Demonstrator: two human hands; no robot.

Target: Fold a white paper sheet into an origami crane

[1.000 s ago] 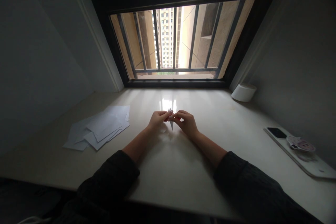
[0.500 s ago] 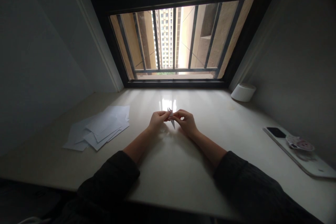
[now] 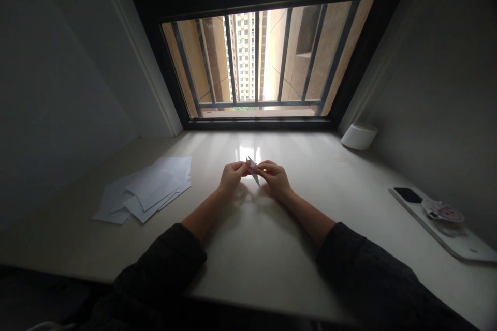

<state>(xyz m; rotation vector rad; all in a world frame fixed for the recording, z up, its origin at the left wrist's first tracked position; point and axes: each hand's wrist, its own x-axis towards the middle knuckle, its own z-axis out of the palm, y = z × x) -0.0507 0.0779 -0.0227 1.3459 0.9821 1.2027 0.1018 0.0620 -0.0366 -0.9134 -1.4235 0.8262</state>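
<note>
A small piece of folded paper [image 3: 255,176], whitish grey with sharp points, is held between my two hands over the middle of the pale surface. My left hand [image 3: 232,175] pinches its left side between thumb and fingers. From the right, my right hand [image 3: 275,177] grips it with thumb and fingertips pressed together. One long point slants down toward me and shorter points stick up at the far end. Fingertips hide part of its middle.
Loose white paper sheets [image 3: 151,189] lie overlapping on the left of the pale tabletop [image 3: 248,258]. At the far right stands a white rounded object [image 3: 359,136]. A phone [image 3: 458,242] with a cartoon-like grip lies near the right wall. Beyond the table is a barred window [image 3: 256,62].
The folded paper has tilted slightly and its points sit a little higher. My right fingers have shifted slightly on it. Both hands keep hold.
</note>
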